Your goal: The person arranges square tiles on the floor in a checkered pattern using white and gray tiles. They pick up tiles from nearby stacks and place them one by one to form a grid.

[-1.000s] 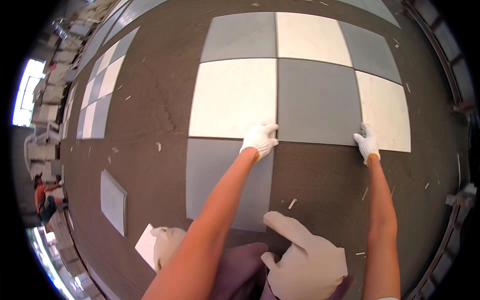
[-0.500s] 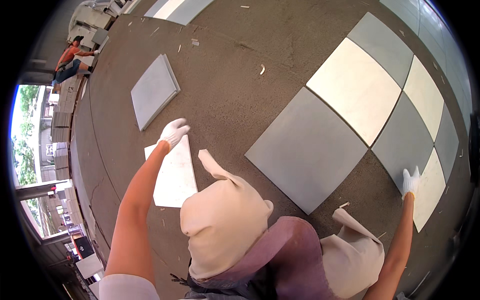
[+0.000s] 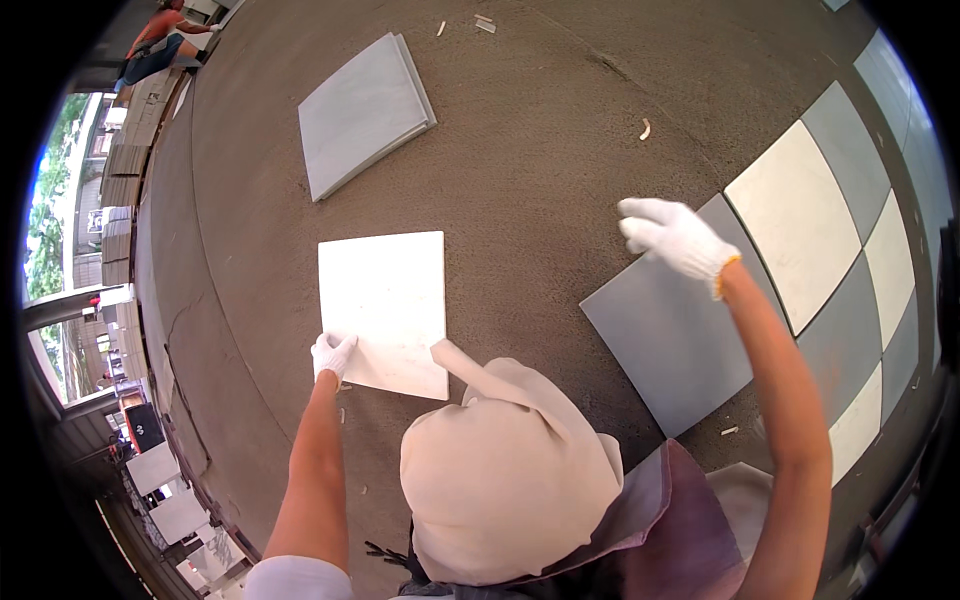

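Observation:
A square white floor tile (image 3: 390, 300) lies on the brown floor left of centre. At its near left corner my gloved left hand (image 3: 333, 356) is closed over the edge, part of the fingers hidden. My gloved right hand (image 3: 678, 240), somewhat smeared, is in the air with its fingers stretched out and holds nothing. Under it shows a large grey tile (image 3: 675, 330), at the near end of the checkered rows. Next to that are a cream tile (image 3: 795, 225) and another grey tile (image 3: 845, 340). Farther off on the left, a small stack of grey tiles (image 3: 365, 115) stands on the floor.
My knee in beige covering (image 3: 510, 490) is close to the white tile. Small scraps, among them a curved chip (image 3: 644, 129), lie on the rough floor. Stacked slabs (image 3: 120, 215) line the left side. At the far left another person (image 3: 160, 45) crouches.
My left hand has come down onto the white tile's corner. My right hand has left the far-right tiles and swung leftward and up. The view has shifted left.

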{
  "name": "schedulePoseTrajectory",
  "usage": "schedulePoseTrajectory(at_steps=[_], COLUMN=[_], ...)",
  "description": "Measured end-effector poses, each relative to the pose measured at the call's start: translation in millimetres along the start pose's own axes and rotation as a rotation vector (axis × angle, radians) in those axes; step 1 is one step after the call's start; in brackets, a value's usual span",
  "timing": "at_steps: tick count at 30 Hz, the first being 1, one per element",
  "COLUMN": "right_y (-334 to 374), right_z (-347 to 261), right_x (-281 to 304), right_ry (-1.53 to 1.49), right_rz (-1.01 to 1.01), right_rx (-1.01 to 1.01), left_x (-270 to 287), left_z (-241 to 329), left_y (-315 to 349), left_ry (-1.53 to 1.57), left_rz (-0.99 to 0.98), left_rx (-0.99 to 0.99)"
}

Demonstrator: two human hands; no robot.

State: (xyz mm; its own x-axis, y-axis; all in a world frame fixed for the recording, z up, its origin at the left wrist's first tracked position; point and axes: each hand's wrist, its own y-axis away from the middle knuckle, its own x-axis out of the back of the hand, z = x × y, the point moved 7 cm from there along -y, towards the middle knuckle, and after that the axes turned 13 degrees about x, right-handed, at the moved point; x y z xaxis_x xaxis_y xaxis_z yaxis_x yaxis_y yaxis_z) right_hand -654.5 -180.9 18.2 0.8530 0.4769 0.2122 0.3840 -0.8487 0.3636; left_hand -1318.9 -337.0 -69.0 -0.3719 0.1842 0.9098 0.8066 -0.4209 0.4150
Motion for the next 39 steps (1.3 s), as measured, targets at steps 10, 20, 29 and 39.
schedulePoseTrajectory(at_steps=[10, 20, 29, 39], right_y=[-12.9, -23.7, -17.6, -25.3], right_z=[63.6, 29.1, 29.0, 38.5], right_x=[-328.4, -328.1, -327.5, -329.0], right_ry=[-0.494, -0.163, -0.154, -0.327], right_rz=[-0.246, -0.321, -0.168, -0.228], right_rx=[-0.037, -0.183, -0.293, -0.237], left_x=[4.9, -3.1, -23.4, 37.2], left_z=[-13.5, -24.0, -36.7, -10.9], left_y=[-36.5, -29.6, -39.8, 9.3], left_ry=[0.277, 0.426, 0.616, 0.58], left_rz=[-0.139, -0.229, -0.368, -0.402], left_rx=[0.038, 0.25, 0.301, 0.085])
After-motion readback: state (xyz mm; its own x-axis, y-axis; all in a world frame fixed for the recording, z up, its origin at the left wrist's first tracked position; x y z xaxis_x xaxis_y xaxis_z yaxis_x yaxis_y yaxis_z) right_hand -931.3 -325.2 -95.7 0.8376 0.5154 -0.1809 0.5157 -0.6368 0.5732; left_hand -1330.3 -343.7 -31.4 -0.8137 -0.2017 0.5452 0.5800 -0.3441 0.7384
